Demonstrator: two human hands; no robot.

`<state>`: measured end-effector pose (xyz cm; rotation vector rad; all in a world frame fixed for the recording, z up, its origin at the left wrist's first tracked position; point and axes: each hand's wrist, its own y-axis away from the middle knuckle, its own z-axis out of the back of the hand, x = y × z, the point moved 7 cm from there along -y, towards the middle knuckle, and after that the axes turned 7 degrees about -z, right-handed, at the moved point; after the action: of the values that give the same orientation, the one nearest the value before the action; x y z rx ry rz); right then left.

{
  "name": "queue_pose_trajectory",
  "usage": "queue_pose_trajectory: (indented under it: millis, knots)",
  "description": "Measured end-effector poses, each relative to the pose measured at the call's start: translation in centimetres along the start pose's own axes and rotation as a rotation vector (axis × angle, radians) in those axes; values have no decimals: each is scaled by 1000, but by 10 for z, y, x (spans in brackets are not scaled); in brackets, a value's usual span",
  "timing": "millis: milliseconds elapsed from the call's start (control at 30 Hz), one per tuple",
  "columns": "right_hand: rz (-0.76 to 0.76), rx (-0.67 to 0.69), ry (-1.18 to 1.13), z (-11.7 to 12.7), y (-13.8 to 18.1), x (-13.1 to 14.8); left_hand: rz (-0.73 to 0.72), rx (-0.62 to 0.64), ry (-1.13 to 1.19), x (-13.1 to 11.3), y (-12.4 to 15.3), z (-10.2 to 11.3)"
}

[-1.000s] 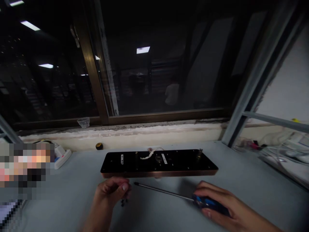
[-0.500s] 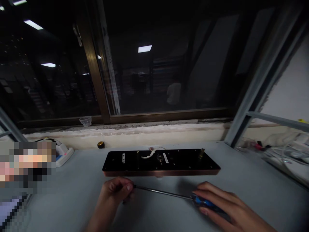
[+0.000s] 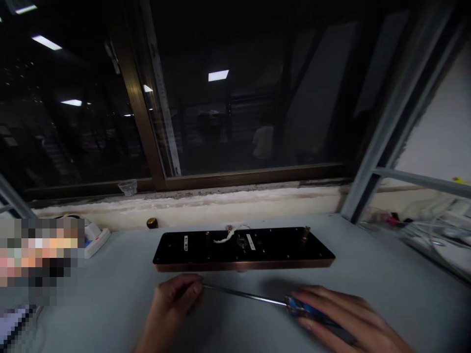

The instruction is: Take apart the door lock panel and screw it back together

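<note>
My right hand (image 3: 338,316) is closed around the blue handle of a screwdriver (image 3: 250,296), at the lower right. Its thin metal shaft slants up to the left. At the far end, the pinched thumb and forefinger of my left hand (image 3: 176,299) close over the tip; whether a small part is also between them is hidden. Just beyond both hands lies a long black panel (image 3: 224,250) with a copper-coloured edge, its back side up. It carries white labels, a white cable (image 3: 226,237) and a brass post (image 3: 306,234) near its right end.
Behind the panel, a small black-and-gold knob (image 3: 152,223) rests near the wall. A clear plastic cup (image 3: 128,187) sits on the window sill. At left is a white power strip (image 3: 97,242); at right, tangled white cables (image 3: 437,240) lie beyond a grey metal frame (image 3: 368,162).
The right hand and the screwdriver handle have shifted slightly left and down. My left hand keeps its pinch at the tip. The panel looks unmoved apart from a small camera shift.
</note>
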<state>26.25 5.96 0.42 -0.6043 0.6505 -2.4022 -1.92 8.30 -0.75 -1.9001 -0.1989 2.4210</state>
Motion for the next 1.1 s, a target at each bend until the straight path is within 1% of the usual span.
queue_pose_trajectory:
  millis: [133, 267, 367, 433, 500, 600, 667, 733, 767, 800, 833, 900, 967, 1033, 1100]
  knots:
    - [-137, -79, -54, 13, -12, -4, -85, -28, 19, -8, 7, -7]
    - [-268, -64, -203, 22, -20, -6, -110, -62, 60, -11, 9, -6]
    - [-473, -73, -321, 26, -20, -16, -137, -110, 58, -14, 8, 2]
    - [-603, -71, -405, 25, -17, -23, -175, -149, 2, -20, 8, 12]
    - [-699, -25, -534, 19, -14, -29, -228, -225, -86, -28, 9, 27]
    - [-838, 65, -824, 6, -10, -35, -290, -421, -178, -39, 10, 56]
    - [-921, 52, -1001, 2, -9, -37, -303, -536, -180, -42, 6, 73]
    - [-986, 1, -1134, 3, -10, -37, -261, -575, -137, -37, -2, 84]
    - [-1021, -40, -1189, 5, -10, -36, -204, -560, -91, -31, -7, 87]
    - [-1060, -83, -1242, 7, -11, -35, -125, -518, -26, -23, -12, 86]
    - [-1101, -128, -1290, 9, -11, -32, -31, -457, 56, -14, -16, 82]
    - [-1183, -219, -1357, 15, -13, -27, 155, -322, 235, 4, -19, 66]
    - [-1244, -300, -1390, 22, -17, -22, 245, -247, 398, 12, -19, 50]
    - [-1268, -396, -1399, 33, -22, -22, 269, -279, 529, 15, -17, 41]
    - [-1256, -512, -1384, 49, -28, -28, 281, -316, 658, 16, -13, 32]
